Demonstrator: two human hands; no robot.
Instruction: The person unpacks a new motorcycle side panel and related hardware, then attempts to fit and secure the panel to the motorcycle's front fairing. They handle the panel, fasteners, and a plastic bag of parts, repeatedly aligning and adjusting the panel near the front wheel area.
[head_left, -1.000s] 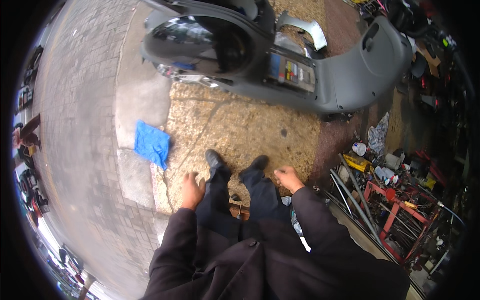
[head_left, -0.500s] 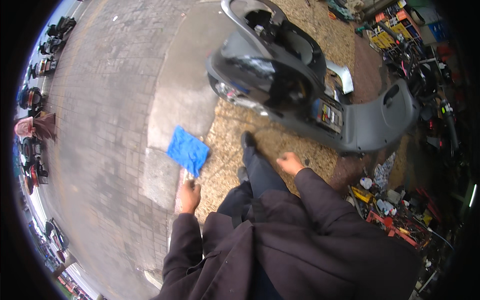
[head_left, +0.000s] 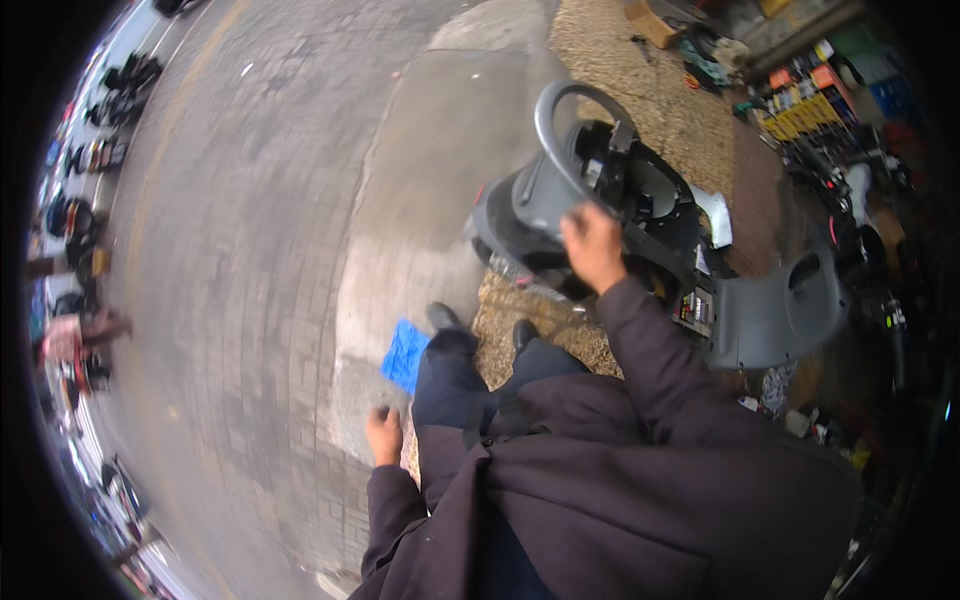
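My right hand (head_left: 592, 248) is raised in front of a grey and black scooter body (head_left: 535, 195), below its curved grey grab rail (head_left: 548, 115). Its fingers look bent but are smeared by motion, and I cannot tell whether it touches the scooter. My left hand (head_left: 383, 438) hangs low at my left side with fingers curled in. A small dark spot shows at its fingertips, too small to name. Just beyond it a blue cloth (head_left: 404, 354) lies on the ground by my left shoe (head_left: 443, 317).
The scooter's grey footboard (head_left: 780, 310) extends right, with a battery (head_left: 697, 308) exposed beside it. A white panel (head_left: 714, 215) stands behind. Boxes (head_left: 805, 105) and parts crowd the right side. Parked motorbikes (head_left: 70, 215) line the far left beyond the brick paving (head_left: 250, 250).
My right hand has risen and moved up to the scooter. My feet have shifted forward and left, nearer the blue cloth. The view has moved, so the scooter sits lower and further right.
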